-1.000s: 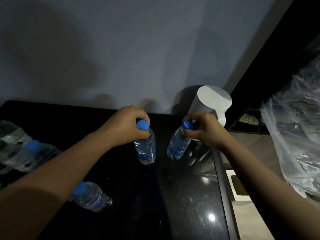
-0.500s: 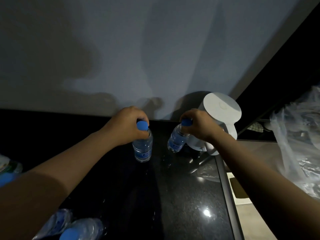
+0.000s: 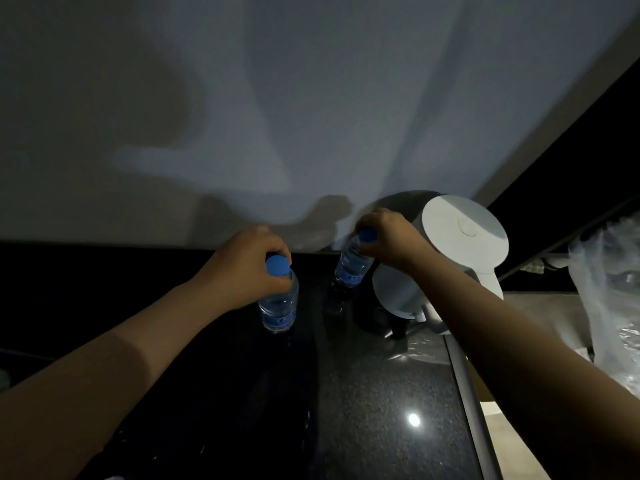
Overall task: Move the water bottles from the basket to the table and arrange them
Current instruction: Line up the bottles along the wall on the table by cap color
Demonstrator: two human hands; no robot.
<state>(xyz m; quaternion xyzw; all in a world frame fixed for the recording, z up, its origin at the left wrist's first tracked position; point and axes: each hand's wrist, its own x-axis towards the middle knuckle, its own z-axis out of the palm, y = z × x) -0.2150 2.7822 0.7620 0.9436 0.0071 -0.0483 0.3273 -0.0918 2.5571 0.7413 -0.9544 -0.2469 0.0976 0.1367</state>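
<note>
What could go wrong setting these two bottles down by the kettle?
The right bottle, tilted in your right hand, is close beside the white kettle and could knock it or topple when released. Your left hand grips the left bottle by its cap, so it might slip or tip.

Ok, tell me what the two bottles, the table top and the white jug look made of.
The left bottle and right bottle: clear plastic, see-through with water inside; the caps look matte blue plastic. The table top: dark polished stone, probably granite, speckled and mirroring a lamp. The white jug: likely matte plastic, smooth with soft shading; coated metal is possible.
</note>
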